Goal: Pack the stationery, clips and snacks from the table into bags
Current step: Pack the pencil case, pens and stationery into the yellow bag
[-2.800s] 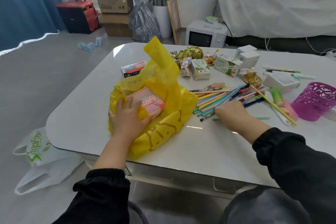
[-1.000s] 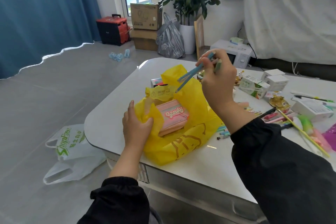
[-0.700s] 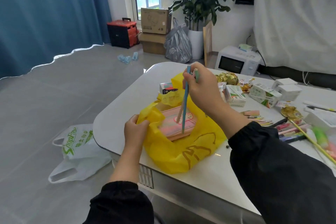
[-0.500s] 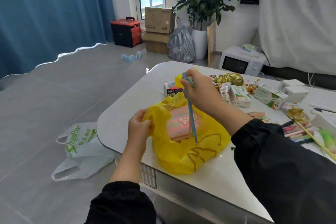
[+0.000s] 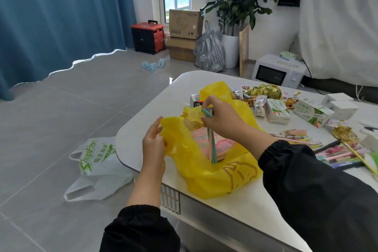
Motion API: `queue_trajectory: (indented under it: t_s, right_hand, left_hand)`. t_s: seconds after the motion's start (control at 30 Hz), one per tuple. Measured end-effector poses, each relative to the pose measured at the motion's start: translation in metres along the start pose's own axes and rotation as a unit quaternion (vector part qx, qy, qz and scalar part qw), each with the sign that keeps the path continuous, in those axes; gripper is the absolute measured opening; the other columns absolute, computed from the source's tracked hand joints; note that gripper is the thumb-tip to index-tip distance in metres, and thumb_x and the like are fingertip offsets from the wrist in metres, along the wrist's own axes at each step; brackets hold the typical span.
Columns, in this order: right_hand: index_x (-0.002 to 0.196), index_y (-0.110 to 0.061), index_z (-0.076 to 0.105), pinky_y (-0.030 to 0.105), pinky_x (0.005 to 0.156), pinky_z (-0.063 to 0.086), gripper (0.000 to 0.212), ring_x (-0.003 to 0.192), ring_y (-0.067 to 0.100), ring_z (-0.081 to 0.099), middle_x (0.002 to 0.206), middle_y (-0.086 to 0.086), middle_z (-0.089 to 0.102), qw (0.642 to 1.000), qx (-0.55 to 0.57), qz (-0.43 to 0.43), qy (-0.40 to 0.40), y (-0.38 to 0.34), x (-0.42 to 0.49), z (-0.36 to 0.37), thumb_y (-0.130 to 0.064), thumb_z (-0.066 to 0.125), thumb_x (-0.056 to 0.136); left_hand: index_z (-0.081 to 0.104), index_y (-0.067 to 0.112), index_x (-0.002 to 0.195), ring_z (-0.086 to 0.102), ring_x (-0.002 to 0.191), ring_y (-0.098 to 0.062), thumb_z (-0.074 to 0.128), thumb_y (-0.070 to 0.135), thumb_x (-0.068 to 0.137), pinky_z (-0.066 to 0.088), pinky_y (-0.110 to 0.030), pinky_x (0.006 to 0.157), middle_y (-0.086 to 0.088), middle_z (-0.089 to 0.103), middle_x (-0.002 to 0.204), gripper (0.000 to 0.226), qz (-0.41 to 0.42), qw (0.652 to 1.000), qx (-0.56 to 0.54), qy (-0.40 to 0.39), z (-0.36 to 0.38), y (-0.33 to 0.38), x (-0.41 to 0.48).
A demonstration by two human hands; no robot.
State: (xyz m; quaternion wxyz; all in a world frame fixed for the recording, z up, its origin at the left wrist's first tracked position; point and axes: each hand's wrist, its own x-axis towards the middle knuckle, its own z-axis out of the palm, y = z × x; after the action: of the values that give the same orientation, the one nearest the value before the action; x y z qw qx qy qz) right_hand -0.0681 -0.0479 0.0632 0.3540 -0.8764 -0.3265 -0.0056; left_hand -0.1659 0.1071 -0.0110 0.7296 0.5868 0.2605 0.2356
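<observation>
Hands mid-frame: L hand [image 5: 153, 141] pinches rim of yellow bag [image 5: 214, 179], pulling it open; R hand [image 5: 223, 121] grips teal pens [image 5: 212, 146], upright, tips down inside bag beside pink candy box [image 5: 199, 142]. Bag sits on counter [image 5: 143, 129], front-left corner. Loose pens [image 5: 339, 154] & snack cartons [image 5: 277, 111] at frame right. White shopping bag [image 5: 96, 162] on floor, lower left.

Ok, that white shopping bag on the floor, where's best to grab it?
By its two handle loops, probably. The white bag lies flat and limp on the floor beside the table, loops pointing away from it, so reach down from the open floor side and hook both.
</observation>
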Motion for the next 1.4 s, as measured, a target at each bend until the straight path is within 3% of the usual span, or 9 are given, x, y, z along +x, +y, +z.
queue_trajectory:
  t_s: [0.13,0.33,0.43,0.57,0.67,0.83,1.03,1.17,1.4]
  right_hand:
    - [0.090,-0.013,0.056,0.030,0.062,0.051,0.010,0.070,0.020,0.061,0.078,0.006,0.061,0.998,0.051,0.028,-0.012,0.002,-0.002,0.001,-0.012,0.065,0.085]
    - [0.058,-0.016,0.038,0.026,0.049,0.031,0.037,0.052,0.014,0.037,0.058,0.000,0.038,0.989,0.006,0.119,-0.092,0.002,-0.008,0.007,-0.017,0.057,0.090]
    - [0.061,-0.006,0.050,0.030,0.053,0.038,0.031,0.058,0.020,0.048,0.064,0.007,0.050,0.985,0.000,0.148,-0.093,0.000,-0.012,0.002,-0.015,0.049,0.091]
    - [0.078,0.012,0.066,0.035,0.060,0.045,0.039,0.063,0.026,0.054,0.073,0.016,0.061,0.985,-0.053,0.142,-0.082,-0.001,-0.011,-0.011,-0.015,0.043,0.092]
    - [0.068,-0.001,0.057,0.034,0.051,0.035,0.041,0.064,0.028,0.051,0.068,0.010,0.054,0.978,-0.160,0.109,-0.073,0.003,-0.011,-0.019,-0.024,0.036,0.095]
    - [0.061,-0.009,0.045,0.031,0.056,0.031,0.042,0.063,0.026,0.048,0.064,0.006,0.048,0.973,-0.198,0.115,-0.012,0.006,-0.017,-0.031,-0.031,0.038,0.097]
    - [0.080,0.004,0.065,0.040,0.071,0.050,0.040,0.077,0.034,0.060,0.083,0.019,0.066,0.986,-0.133,0.086,0.046,0.005,-0.016,-0.043,-0.027,0.045,0.095]
    - [0.080,0.006,0.063,0.047,0.069,0.054,0.034,0.072,0.036,0.063,0.071,0.014,0.064,0.991,-0.041,0.099,0.086,-0.002,-0.014,-0.052,-0.021,0.047,0.092]
    - [0.077,0.005,0.065,0.014,0.033,0.036,0.027,0.032,0.005,0.050,0.051,0.004,0.054,0.954,0.208,0.185,0.112,-0.012,-0.018,-0.049,-0.010,0.047,0.090]
  left_hand:
    - [0.065,0.031,0.109,0.038,0.126,-0.002,0.033,-0.026,0.072,0.032,-0.002,0.096,0.010,0.049,0.133,0.075,0.210,0.958,0.187,-0.061,0.006,0.013,-0.016]
    - [0.066,0.029,0.068,0.045,0.111,-0.008,0.040,-0.015,0.075,0.031,-0.014,0.092,-0.003,0.053,0.116,0.051,0.156,0.917,0.334,-0.154,0.011,0.003,-0.018]
    - [0.056,0.028,0.079,0.051,0.097,-0.018,0.048,-0.006,0.075,0.033,-0.007,0.067,-0.004,0.053,0.101,0.035,0.140,0.894,0.383,-0.185,0.011,0.002,-0.016]
    - [0.055,0.034,0.116,0.046,0.099,-0.012,0.055,-0.003,0.076,0.036,-0.011,0.072,0.001,0.051,0.099,0.055,0.158,0.862,0.421,-0.234,0.006,0.007,-0.018]
    - [0.071,0.027,0.107,0.042,0.107,-0.017,0.054,-0.005,0.076,0.038,-0.026,0.093,0.003,0.050,0.098,0.047,0.225,0.822,0.469,-0.231,0.005,0.008,-0.014]
    - [0.075,0.025,0.097,0.044,0.107,-0.022,0.033,0.011,0.074,0.039,-0.037,0.090,-0.001,0.054,0.104,0.050,0.284,0.760,0.544,-0.214,0.002,0.030,-0.015]
    - [0.074,0.017,0.087,0.044,0.112,-0.023,0.026,0.054,0.096,0.039,-0.043,0.096,0.001,0.054,0.114,0.061,0.146,0.766,0.607,-0.155,0.001,0.048,-0.015]
    - [0.064,0.011,0.102,0.042,0.114,-0.030,0.040,0.068,0.085,0.041,-0.047,0.096,-0.007,0.050,0.119,0.064,0.104,0.752,0.643,-0.097,0.008,0.036,-0.018]
    - [0.002,0.019,0.151,0.047,0.123,-0.035,0.062,0.052,0.081,0.041,-0.040,0.097,-0.017,0.039,0.142,0.098,-0.019,0.766,0.629,-0.128,-0.006,0.009,-0.025]
